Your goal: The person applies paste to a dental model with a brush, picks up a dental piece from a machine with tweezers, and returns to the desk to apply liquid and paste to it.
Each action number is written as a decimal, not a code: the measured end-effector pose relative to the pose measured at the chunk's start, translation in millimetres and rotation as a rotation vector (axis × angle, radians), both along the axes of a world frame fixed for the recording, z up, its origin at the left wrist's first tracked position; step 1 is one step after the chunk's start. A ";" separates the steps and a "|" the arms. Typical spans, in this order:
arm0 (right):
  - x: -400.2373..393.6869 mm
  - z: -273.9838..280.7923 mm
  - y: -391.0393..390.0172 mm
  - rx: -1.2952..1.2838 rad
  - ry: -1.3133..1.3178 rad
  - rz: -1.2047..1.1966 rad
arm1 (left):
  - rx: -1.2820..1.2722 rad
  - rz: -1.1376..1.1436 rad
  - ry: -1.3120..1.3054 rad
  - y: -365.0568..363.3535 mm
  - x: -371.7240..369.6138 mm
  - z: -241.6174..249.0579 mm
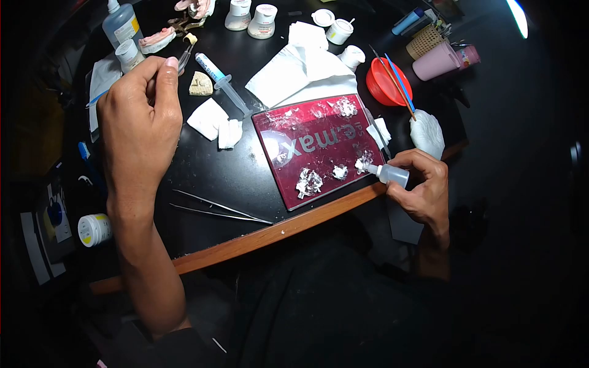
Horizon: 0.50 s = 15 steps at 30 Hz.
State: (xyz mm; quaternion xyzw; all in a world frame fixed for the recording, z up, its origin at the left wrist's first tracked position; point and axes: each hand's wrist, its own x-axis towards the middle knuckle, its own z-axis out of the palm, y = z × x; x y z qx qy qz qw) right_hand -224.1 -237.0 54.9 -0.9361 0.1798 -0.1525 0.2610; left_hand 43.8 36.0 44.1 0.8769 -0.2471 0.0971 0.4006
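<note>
My left hand (144, 116) is raised at the left, thumb and fingers pinched on metal forceps (184, 57). A small yellowish tooth crown (191, 38) sits at their tip. In my right hand (423, 187) is a small translucent dropper bottle (393, 175), tilted with its nozzle at a dab of white paste (363, 163). That dab lies on a dark red mixing plate (279, 175) marked "e.max". More white paste (309, 183) is smeared near the plate's front edge, with a smaller dab (340, 172) beside it and another patch (345, 107) at the far corner.
Metal tweezers (224, 210) lie near the wooden table edge (276, 238). A syringe (222, 84), folded white tissues (279, 76) and several white jars (262, 21) stand or lie behind. At the right are a red bowl (378, 86) with brushes across it and a crumpled white cloth (427, 134).
</note>
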 end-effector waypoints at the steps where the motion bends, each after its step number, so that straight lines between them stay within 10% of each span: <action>1: 0.1 0.9 0.3 -0.002 -0.008 0.001 | 0.019 0.010 0.013 -0.4 -1.0 1.5; 15: 40.8 -10.8 46.4 0.666 -0.127 0.334 | -0.082 -0.177 -0.068 -2.9 -3.4 -0.5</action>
